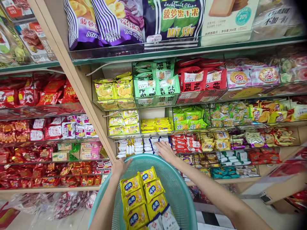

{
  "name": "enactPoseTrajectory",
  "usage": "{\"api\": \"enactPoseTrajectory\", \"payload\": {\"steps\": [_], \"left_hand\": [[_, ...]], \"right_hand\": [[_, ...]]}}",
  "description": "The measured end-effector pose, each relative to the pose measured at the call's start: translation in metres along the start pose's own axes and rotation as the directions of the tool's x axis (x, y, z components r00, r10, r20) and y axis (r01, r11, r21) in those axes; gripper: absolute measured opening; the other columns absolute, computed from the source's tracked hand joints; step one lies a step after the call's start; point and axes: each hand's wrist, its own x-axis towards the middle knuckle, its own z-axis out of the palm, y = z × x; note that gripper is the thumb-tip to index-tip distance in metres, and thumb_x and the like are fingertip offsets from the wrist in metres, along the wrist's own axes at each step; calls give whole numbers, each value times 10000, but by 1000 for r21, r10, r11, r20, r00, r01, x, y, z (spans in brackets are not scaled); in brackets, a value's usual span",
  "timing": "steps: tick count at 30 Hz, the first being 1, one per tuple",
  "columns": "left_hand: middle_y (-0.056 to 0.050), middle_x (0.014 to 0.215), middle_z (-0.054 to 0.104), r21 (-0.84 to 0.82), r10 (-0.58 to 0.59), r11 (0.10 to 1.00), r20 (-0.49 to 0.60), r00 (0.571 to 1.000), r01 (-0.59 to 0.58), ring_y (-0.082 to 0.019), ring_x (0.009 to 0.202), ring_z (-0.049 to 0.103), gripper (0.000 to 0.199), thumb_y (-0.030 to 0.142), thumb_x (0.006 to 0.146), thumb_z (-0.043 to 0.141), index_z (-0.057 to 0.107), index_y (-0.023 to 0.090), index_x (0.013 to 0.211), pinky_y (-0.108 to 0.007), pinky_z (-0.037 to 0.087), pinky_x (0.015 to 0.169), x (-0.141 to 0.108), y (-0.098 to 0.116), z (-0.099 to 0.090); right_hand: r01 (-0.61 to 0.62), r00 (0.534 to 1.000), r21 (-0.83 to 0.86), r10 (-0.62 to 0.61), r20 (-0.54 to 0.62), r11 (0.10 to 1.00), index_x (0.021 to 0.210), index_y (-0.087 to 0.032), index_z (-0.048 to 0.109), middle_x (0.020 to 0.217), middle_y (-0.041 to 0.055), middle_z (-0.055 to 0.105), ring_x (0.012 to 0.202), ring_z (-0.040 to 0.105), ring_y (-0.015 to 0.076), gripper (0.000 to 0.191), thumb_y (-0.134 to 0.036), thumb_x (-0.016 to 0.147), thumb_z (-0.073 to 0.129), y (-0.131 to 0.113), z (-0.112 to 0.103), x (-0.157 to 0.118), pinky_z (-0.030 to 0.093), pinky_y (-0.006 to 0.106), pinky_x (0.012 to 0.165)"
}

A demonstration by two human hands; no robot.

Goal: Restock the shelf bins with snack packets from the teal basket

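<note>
My right hand (166, 151), fingers loosely spread, tends blue-and-white packets (148, 145) mid-frame; my left hand (120, 166) grips the teal basket (180, 188), lower centre. Shelf-straightening seems underway, calling next for light fingertips.

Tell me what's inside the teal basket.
The teal basket holds yellow packets in two columns, with white packets nearer the picture's bottom edge. Whatever lies beneath them is covered, and the basket's nearest part is out of frame.

The left forearm (106, 198), at 7 o'clock, is showing bare and slim, narrowing toward the left hand (120, 166). The right forearm (203, 180), at 4 o'clock, is also showing bare, tapering into the right hand (166, 151).
</note>
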Motion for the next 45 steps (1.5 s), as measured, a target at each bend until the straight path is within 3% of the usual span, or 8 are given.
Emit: {"api": "enactPoseTrajectory", "payload": {"steps": [11,18,25,30,36,45], "left_hand": [[-154,1062,680,-23,-16,1000,67,998,17,-315,1005,630,615,657,814,393,618,214,1176,-366,465,810,-2,-7,-2],[-152,1040,690,2,-15,1000,73,997,15,-321,985,640,652,686,806,373,601,217,1198,-372,472,794,-4,-5,-4],[-156,1040,691,24,-5,1000,71,997,4,-319,993,637,661,686,808,366,592,209,1206,-367,470,803,-3,-6,-2],[-149,1061,684,24,-15,1000,76,997,13,-311,1009,631,660,684,814,353,581,215,1220,-363,465,818,-5,-5,-3],[-156,1075,679,4,-9,1000,72,997,9,-326,1010,627,651,675,817,362,588,211,1213,-377,466,814,-5,-4,-2],[-152,1045,689,10,-4,1000,72,997,3,-321,981,641,658,685,811,361,594,213,1206,-368,475,788,-2,-5,-1]], "right_hand": [[-3,997,-199,18,76,980,1260,-160,466,1116,126,560,1017,434,263,401,-138,860,491,2,17,17,290,357,793],[15,990,-182,11,141,983,995,-146,603,1063,123,556,1016,429,272,179,-179,820,586,3,10,25,287,360,785],[35,985,-95,-18,172,995,938,-175,574,985,85,629,974,466,239,162,-272,820,627,14,7,31,275,332,773],[31,982,-67,-18,187,997,1003,-180,552,932,67,664,938,490,235,205,-240,820,620,18,7,31,286,336,773],[69,983,-58,-58,177,996,1072,-167,557,1008,99,652,988,471,251,275,-174,802,609,16,7,31,274,350,807],[35,993,39,-39,115,999,1171,-182,545,1063,92,638,974,480,232,306,-249,873,547,28,7,28,280,345,798]]}}
